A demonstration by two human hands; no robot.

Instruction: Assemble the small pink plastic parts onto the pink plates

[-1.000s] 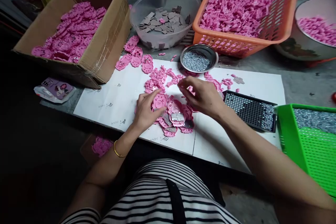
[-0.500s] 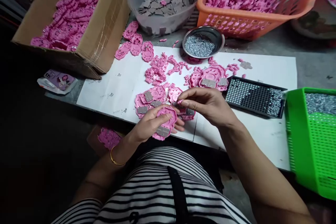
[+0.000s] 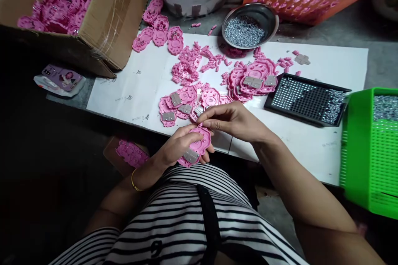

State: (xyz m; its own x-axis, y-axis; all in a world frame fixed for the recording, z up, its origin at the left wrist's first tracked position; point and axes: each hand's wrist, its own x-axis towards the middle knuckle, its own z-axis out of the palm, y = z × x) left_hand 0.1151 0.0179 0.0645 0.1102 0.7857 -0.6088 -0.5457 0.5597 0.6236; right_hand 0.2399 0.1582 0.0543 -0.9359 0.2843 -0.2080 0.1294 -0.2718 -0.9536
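Note:
My left hand (image 3: 174,149) holds a pink plastic plate (image 3: 196,149) with a grey metal tab on it, just off the table's front edge above my lap. My right hand (image 3: 233,121) pinches a small pink piece at the plate's top edge; the piece is mostly hidden by my fingers. Just beyond my hands lies a cluster of similar pink plates with grey tabs (image 3: 182,105) on the white paper sheet (image 3: 143,91). A second stack of pink plates (image 3: 253,78) sits farther right, and small pink pieces (image 3: 189,66) are scattered behind.
A cardboard box of pink parts (image 3: 102,25) stands far left. A clear bowl of grey tabs (image 3: 195,4), a metal dish of screws (image 3: 250,29) and an orange basket (image 3: 298,0) line the back. A black screw tray (image 3: 306,99) and green basket (image 3: 370,161) sit right.
My left hand lifted one pink plate off the pile and drew it toward my lap. My right hand picked up a small piece and followed to the plate's top edge. The view tilted down.

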